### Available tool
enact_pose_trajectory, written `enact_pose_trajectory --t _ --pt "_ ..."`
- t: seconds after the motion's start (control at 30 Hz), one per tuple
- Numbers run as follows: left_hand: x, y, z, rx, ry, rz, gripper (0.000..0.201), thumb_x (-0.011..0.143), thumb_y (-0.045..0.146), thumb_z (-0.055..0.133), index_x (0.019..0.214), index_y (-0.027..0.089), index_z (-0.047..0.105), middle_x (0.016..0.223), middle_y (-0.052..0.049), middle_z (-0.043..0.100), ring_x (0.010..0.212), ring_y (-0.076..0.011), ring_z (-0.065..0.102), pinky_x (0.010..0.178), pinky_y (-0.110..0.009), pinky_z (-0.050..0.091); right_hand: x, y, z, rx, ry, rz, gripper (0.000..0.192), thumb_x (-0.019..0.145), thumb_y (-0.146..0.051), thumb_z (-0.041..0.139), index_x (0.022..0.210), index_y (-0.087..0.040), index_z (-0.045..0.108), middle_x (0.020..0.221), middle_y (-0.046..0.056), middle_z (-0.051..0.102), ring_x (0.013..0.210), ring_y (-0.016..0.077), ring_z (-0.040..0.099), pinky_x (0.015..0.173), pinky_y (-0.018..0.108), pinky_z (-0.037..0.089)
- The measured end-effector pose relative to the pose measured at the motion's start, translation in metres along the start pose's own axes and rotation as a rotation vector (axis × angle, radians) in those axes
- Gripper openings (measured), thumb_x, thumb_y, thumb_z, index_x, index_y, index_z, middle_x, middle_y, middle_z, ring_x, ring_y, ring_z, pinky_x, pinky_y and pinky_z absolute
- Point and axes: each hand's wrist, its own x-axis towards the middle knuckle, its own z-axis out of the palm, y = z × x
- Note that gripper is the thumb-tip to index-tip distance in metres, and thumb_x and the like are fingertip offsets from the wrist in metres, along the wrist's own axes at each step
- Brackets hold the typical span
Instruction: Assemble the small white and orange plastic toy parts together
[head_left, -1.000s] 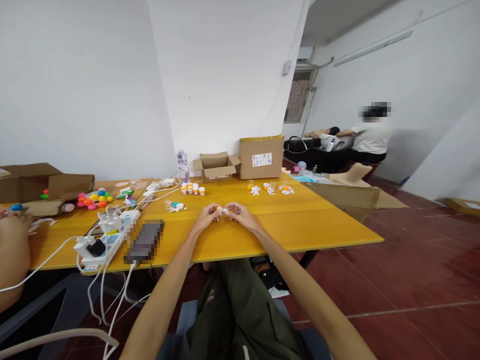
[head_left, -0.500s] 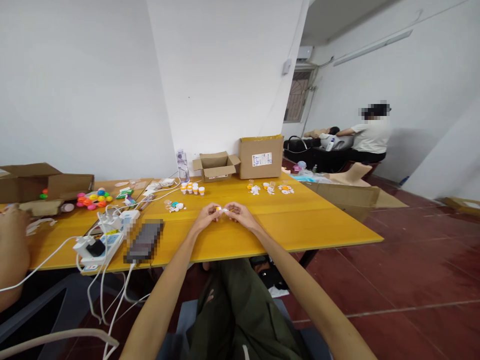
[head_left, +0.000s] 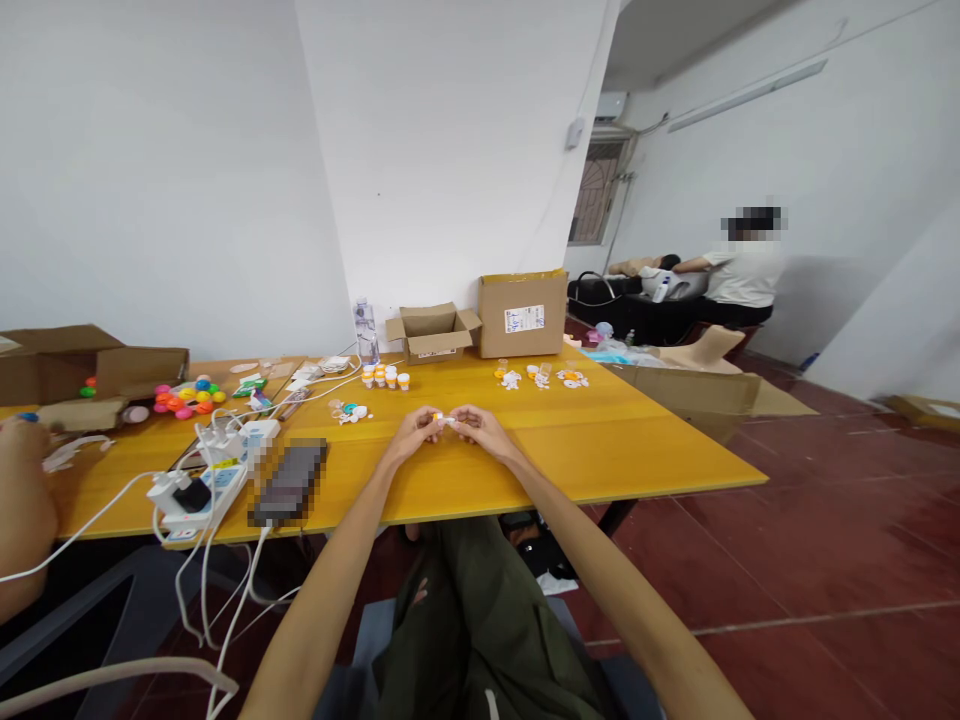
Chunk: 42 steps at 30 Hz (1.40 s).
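My left hand [head_left: 412, 437] pinches a small orange-and-white plastic piece [head_left: 438, 416] just above the table. My right hand [head_left: 481, 432] meets it with fingertips closed on a small white plastic piece [head_left: 451, 421], touching or nearly touching the first; fingers partly hide both. Beyond my left hand stands a cluster of small white-capped containers with orange bands [head_left: 390, 378]. Nearer on the left lies a pile of white and teal parts [head_left: 351, 413]. Behind my right hand are piles of white parts [head_left: 511, 380] and orange-and-white parts [head_left: 573, 379].
Against the wall stand an open carton [head_left: 433, 335], a closed carton [head_left: 523, 315] and a clear bottle [head_left: 366, 332]. A phone [head_left: 289, 482] and a power strip [head_left: 225, 478] with trailing cables lie left. Another person's hand [head_left: 22, 450] is at far left; a person [head_left: 746, 265] sits at the back right.
The pieces between my fingertips have turned slightly; both my hands stay in nearly the same place. At far left, something blue now shows at the other person's hand.
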Motion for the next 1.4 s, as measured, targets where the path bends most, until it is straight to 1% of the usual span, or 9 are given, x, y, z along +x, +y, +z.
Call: enact_pose_trajectory --t 0.2,0.4,0.57,0.7,0.8,0.97,1.13,1.27,1.4 --pt "-0.0013 0.0014 -0.0003 0.022 0.003 -0.003 0.040 0.066 0.050 0.078 0.086 0.017 0.064 0.061 0.003 0.061 0.052 -0.0098 0.055 0.055 -0.023 0.045 0.0012 0.0038 -0.0021 -0.036 0.006 0.027 0.042 0.066 -0.057 0.075 0.083 -0.020 0.065 0.071 0.000 0.065 0.057 0.0127 0.057 0.050 0.024 0.042" --pt "-0.0003 -0.0012 -0.0020 0.041 0.006 -0.006 0.039 0.068 0.049 0.077 0.089 0.017 0.066 0.063 0.002 0.063 0.054 -0.0113 0.057 0.056 -0.024 0.046 0.0020 0.0058 -0.0026 -0.059 0.002 0.016 0.045 0.068 -0.063 0.071 0.082 -0.020 0.067 0.067 0.001 0.066 0.055 0.0129 0.056 0.050 0.025 0.043" --pt "0.0002 -0.0017 -0.0023 0.037 0.004 -0.013 0.041 0.067 0.049 0.078 0.090 0.017 0.066 0.065 0.001 0.063 0.055 -0.0115 0.058 0.058 -0.025 0.048 0.0023 0.0057 -0.0015 -0.087 -0.001 0.007 0.045 0.072 -0.064 0.067 0.075 -0.020 0.065 0.065 0.001 0.065 0.054 0.0126 0.056 0.051 0.024 0.042" --pt "-0.0001 -0.0006 -0.0015 0.035 0.006 -0.009 0.040 0.067 0.048 0.078 0.089 0.017 0.066 0.065 0.002 0.062 0.055 -0.0112 0.057 0.058 -0.025 0.047 0.0026 0.0056 -0.0010 -0.092 -0.002 0.007 0.044 0.073 -0.064 0.065 0.074 -0.020 0.064 0.064 0.001 0.063 0.054 0.0127 0.055 0.051 0.024 0.042" --pt "-0.0001 0.0000 -0.0010 0.039 0.014 -0.005 0.039 0.066 0.046 0.078 0.088 0.017 0.065 0.065 0.002 0.063 0.057 -0.0119 0.059 0.059 -0.025 0.048 0.0021 0.0049 -0.0011 -0.078 0.007 0.006 0.041 0.071 -0.060 0.069 0.080 -0.020 0.065 0.068 0.001 0.063 0.056 0.0126 0.056 0.050 0.024 0.042" --pt "0.0009 -0.0012 -0.0011 0.050 0.032 -0.010 0.038 0.066 0.046 0.078 0.086 0.018 0.063 0.068 0.002 0.063 0.061 -0.0130 0.061 0.062 -0.025 0.047 0.0010 0.0040 -0.0016 -0.043 0.026 -0.016 0.039 0.065 -0.049 0.075 0.090 -0.023 0.064 0.088 0.001 0.065 0.058 0.0103 0.054 0.049 0.023 0.041" --pt "0.0015 -0.0023 -0.0018 0.051 0.025 -0.021 0.039 0.066 0.049 0.077 0.086 0.018 0.063 0.066 0.002 0.063 0.061 -0.0138 0.061 0.062 -0.026 0.047 0.0008 0.0042 -0.0016 -0.039 0.018 -0.032 0.036 0.064 -0.043 0.076 0.091 -0.024 0.063 0.091 -0.001 0.063 0.057 0.0087 0.051 0.051 0.022 0.041" --pt "0.0013 -0.0016 -0.0020 0.059 0.022 -0.019 0.039 0.067 0.049 0.077 0.085 0.018 0.063 0.066 0.002 0.063 0.061 -0.0143 0.061 0.062 -0.026 0.048 0.0007 0.0030 -0.0010 -0.059 0.014 -0.026 0.038 0.066 -0.050 0.075 0.089 -0.023 0.064 0.088 0.001 0.065 0.059 0.0107 0.054 0.051 0.023 0.043" --pt "0.0012 -0.0008 -0.0017 0.051 0.017 -0.009 0.038 0.067 0.047 0.077 0.086 0.018 0.064 0.064 0.002 0.063 0.060 -0.0136 0.060 0.062 -0.026 0.048 0.0010 0.0024 -0.0003 -0.076 0.013 -0.012 0.041 0.069 -0.058 0.071 0.085 -0.021 0.065 0.077 0.001 0.064 0.058 0.0126 0.056 0.052 0.025 0.044"
